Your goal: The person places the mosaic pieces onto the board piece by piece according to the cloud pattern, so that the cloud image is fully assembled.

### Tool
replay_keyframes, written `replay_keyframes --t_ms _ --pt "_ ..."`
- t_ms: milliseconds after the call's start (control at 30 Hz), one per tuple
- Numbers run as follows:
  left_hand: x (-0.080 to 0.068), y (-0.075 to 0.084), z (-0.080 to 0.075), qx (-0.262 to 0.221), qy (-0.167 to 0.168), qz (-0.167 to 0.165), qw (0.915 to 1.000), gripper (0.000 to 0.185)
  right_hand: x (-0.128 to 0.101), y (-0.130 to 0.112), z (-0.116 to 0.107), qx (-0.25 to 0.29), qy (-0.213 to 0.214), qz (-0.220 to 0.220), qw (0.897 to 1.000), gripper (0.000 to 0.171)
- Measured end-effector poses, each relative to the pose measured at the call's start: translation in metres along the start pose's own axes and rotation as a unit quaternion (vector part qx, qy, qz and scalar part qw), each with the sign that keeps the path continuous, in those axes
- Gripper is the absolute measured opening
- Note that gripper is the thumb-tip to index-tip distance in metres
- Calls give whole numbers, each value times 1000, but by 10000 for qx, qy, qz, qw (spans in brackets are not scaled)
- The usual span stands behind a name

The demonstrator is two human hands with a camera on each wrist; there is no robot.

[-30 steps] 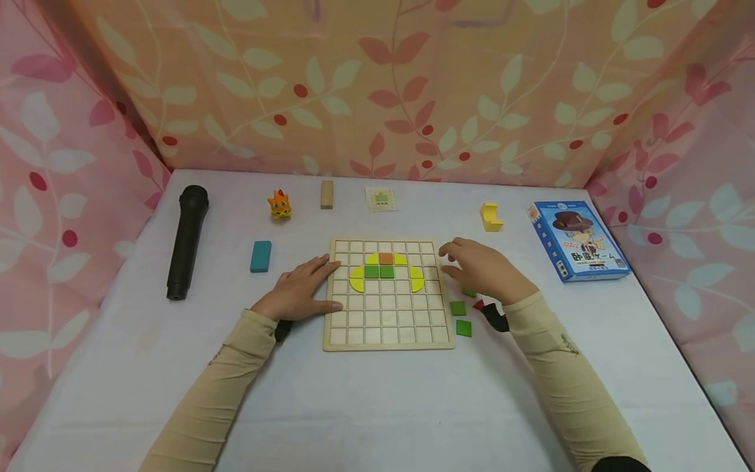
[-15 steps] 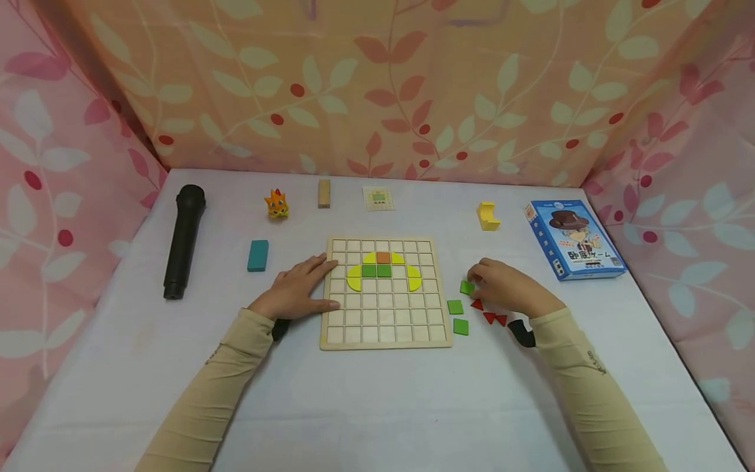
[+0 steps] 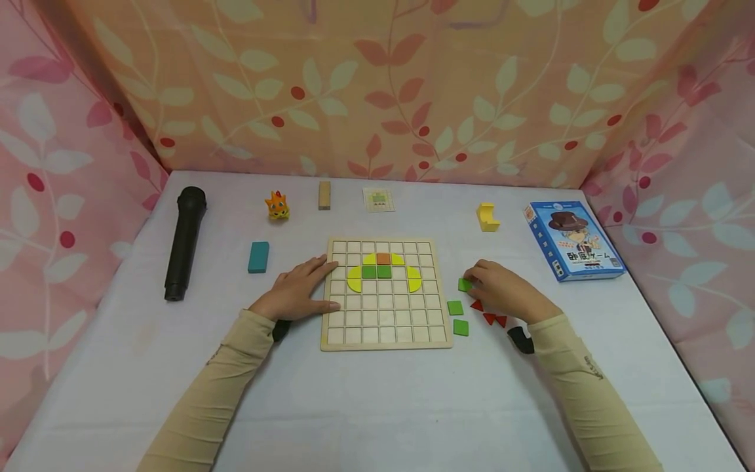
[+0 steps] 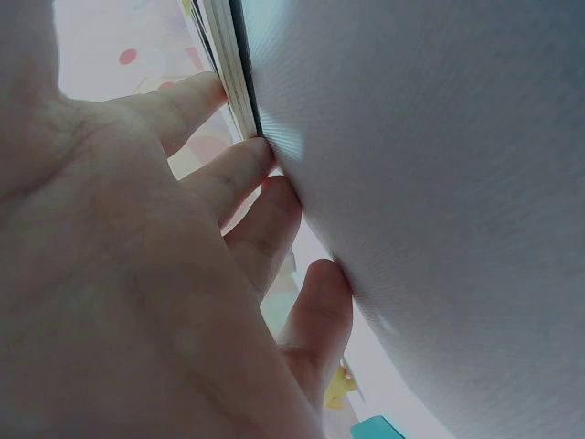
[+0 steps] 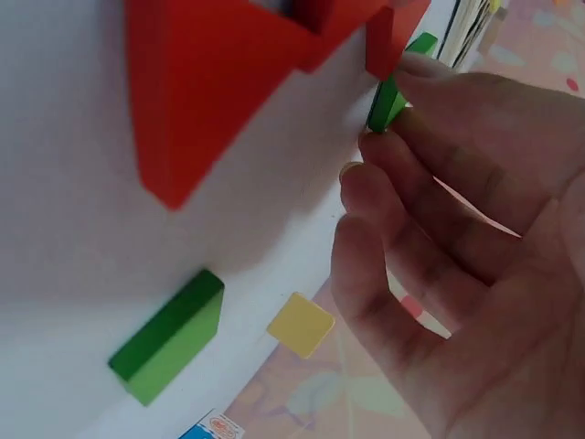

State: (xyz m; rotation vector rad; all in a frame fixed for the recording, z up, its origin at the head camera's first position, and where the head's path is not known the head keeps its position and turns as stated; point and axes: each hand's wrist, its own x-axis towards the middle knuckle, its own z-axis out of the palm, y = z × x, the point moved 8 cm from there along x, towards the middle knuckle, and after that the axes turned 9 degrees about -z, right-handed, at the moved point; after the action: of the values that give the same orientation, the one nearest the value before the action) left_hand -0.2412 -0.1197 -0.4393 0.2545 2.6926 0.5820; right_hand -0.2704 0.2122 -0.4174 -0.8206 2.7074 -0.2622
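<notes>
My left hand (image 3: 297, 288) rests with spread fingers on the left edge of a wooden grid board (image 3: 377, 337). Its fingertips touch the board's side (image 4: 236, 82) in the left wrist view. Yellow quarter-round tiles, an orange tile (image 3: 383, 259) and two green square tiles (image 3: 376, 271) lie in the upper grid. Right of the board, my right hand (image 3: 510, 288) pinches a loose green square tile (image 5: 388, 105) between thumb and forefinger, close to the tablecloth. Two more green tiles (image 3: 457, 317) lie nearer the board, and several red triangular tiles (image 3: 489, 318) lie beside the hand.
A black microphone (image 3: 185, 242), teal block (image 3: 258, 257), orange figurine (image 3: 277, 206), wooden block (image 3: 324, 195) and pattern card (image 3: 379, 200) stand or lie left and behind. A yellow block (image 3: 487, 217) and blue game box (image 3: 575, 240) are at the back right.
My right hand has gone from the board's right edge rightward and toward me to the green tile, which has shifted slightly with the fingers. My left hand stays put.
</notes>
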Motion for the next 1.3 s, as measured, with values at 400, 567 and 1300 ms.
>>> replay_keyframes --t_ms 400,567,1300 --pt "-1 -2 2 -64 -22 -30 10000 85 22 -19 -11 158 113 -349 9992 34" --pt "-1 -3 2 -62 -11 -39 10000 86 41 -41 -15 110 53 -606 9981 39" --pt "4 -4 3 -8 37 65 10000 86 83 -99 -8 -721 242 -1780 9811 25"
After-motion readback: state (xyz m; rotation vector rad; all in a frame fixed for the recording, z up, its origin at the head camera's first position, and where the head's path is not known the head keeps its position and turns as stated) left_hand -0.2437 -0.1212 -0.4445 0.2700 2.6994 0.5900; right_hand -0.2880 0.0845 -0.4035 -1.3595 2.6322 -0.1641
